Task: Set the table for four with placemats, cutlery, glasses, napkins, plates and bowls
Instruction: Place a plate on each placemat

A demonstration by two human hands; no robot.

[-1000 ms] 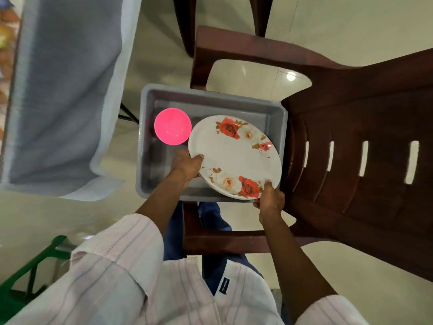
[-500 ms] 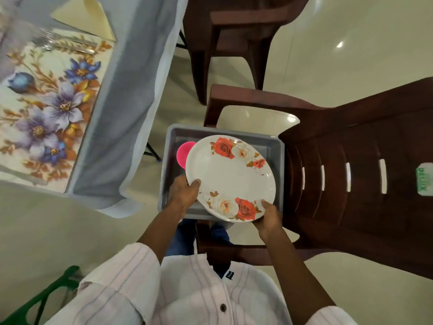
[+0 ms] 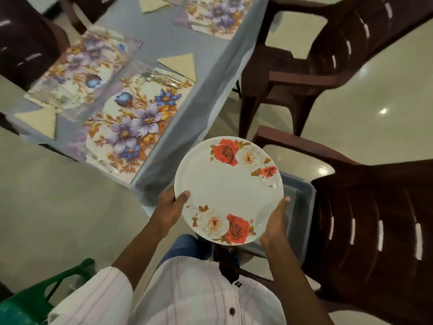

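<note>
Head camera looks down on someone carrying a plate point(image 3: 228, 191), so I think the step is bringing a plate to its place. The next move calls for a small turn to the bench point(image 3: 164, 43). Then the plate must go down flat in the middle of the nearest placemat point(image 3: 131, 123), without bumping the things on it.

Closest to me is a striped shirt, with both arms reaching out from it. The left hand point(image 3: 169, 208) grips the plate's left edge. Its fingers point(image 3: 184, 195) are curled round the rim, with the thumb on top and the rest hidden below. The right hand point(image 3: 275, 221) grips the right edge the same way, thumb lying along the rim. Both hands are closed on the plate and hold nothing else. The plate is white with red and cream roses. It is up in the air and nearly level, not touching anything but the hands.

Just behind the plate, a grey tub point(image 3: 302, 195) sits on a brown chair point(image 3: 375, 219).

Farther off, to the left, is the bench under a grey cloth. The nearest placemat has purple and blue flowers and no plate yet. A fork point(image 3: 159, 77) lies at its far end, and a folded napkin point(image 3: 180, 64) lies just past that. More flowery mats lie beyond, too blurred to tell what is on them.
</note>
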